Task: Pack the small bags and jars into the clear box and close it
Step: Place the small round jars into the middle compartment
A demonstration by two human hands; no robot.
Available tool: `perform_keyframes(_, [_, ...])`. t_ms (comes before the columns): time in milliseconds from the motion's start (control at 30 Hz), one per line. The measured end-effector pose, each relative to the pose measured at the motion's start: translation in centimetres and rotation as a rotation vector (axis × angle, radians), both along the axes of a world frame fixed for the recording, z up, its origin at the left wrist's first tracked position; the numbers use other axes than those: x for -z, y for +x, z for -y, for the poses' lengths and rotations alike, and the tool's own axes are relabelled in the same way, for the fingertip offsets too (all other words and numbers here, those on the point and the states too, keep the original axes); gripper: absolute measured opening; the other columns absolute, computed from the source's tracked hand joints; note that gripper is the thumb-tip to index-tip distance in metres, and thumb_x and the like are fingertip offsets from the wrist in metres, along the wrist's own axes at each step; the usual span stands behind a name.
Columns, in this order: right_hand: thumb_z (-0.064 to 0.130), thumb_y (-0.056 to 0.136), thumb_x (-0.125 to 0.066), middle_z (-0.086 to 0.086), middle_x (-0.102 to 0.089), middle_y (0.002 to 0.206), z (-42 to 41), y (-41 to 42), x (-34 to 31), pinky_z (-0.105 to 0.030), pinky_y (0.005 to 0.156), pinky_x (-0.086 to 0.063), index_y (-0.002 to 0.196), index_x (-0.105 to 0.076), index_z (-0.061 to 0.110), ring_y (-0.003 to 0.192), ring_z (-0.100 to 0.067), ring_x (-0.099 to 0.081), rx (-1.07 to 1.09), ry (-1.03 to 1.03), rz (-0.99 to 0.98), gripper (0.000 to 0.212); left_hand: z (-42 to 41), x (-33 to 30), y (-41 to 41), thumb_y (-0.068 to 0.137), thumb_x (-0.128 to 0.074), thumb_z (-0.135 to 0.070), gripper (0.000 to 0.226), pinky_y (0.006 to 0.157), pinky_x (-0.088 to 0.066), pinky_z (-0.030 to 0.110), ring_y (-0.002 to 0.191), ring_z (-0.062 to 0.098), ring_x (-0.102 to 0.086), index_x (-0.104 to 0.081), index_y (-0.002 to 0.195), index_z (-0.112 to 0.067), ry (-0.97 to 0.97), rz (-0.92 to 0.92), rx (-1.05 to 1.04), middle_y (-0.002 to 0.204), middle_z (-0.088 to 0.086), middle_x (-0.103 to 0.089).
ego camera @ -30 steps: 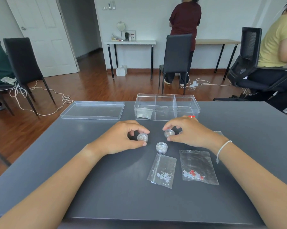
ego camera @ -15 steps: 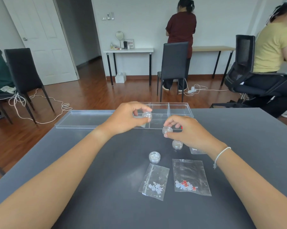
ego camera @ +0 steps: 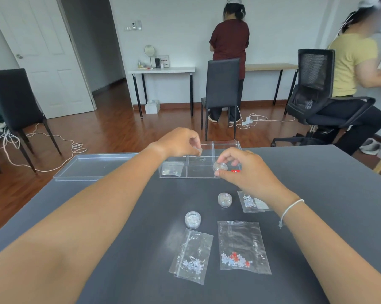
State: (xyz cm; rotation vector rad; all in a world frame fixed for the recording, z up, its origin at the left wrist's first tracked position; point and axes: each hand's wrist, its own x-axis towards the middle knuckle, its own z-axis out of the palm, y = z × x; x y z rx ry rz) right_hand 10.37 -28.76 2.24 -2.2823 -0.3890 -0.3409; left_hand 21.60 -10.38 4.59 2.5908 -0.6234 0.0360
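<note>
Clear box (ego camera: 199,170): both hands over it, each prob. holding jar.

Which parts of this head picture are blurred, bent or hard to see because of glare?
In the head view, the jar in the left hand is smeared by motion; the clear box shows mostly as bright edges; the dark table carries a soft sheen near the bags; the wide lens bends the door frame at the left; a face at the top right is blurred.

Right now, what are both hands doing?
Left hand: pinching a small jar over the clear box.
Right hand: pinching another small jar at the box's front edge.
</note>
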Motion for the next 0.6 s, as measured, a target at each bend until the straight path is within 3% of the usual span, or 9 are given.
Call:
perform_keyframes(400, [0.031, 0.074, -0.069, 0.026, -0.052, 0.082, 0.1, -0.2, -0.4, -0.046, 0.097, -0.036, 0.075, -0.053, 0.038, 0.091, -0.01, -0.05, 0.005, 0.012, -0.011, 0.017, 1.5, 0.3, 0.7, 0.075, -0.07, -0.023, 0.009, 0.074, -0.043, 0.029, 0.091, 0.02, -0.057, -0.064, 0.08, -0.019, 0.287, -0.066, -0.068, 0.092, -0.003, -0.06])
perform_keyframes(600, [0.032, 0.075, -0.068, 0.027, -0.052, 0.082, 0.1, -0.2, -0.3, -0.045, 0.097, -0.036, 0.074, -0.052, 0.039, 0.09, -0.01, -0.049, 0.002, 0.002, -0.011, 0.018, 1.8, 0.3, 0.8, 0.075, -0.07, -0.019, 0.008, 0.071, -0.043, 0.029, 0.088, 0.02, -0.059, -0.067, 0.082, -0.018, 0.31, -0.073, -0.09, 0.091, -0.003, -0.062])
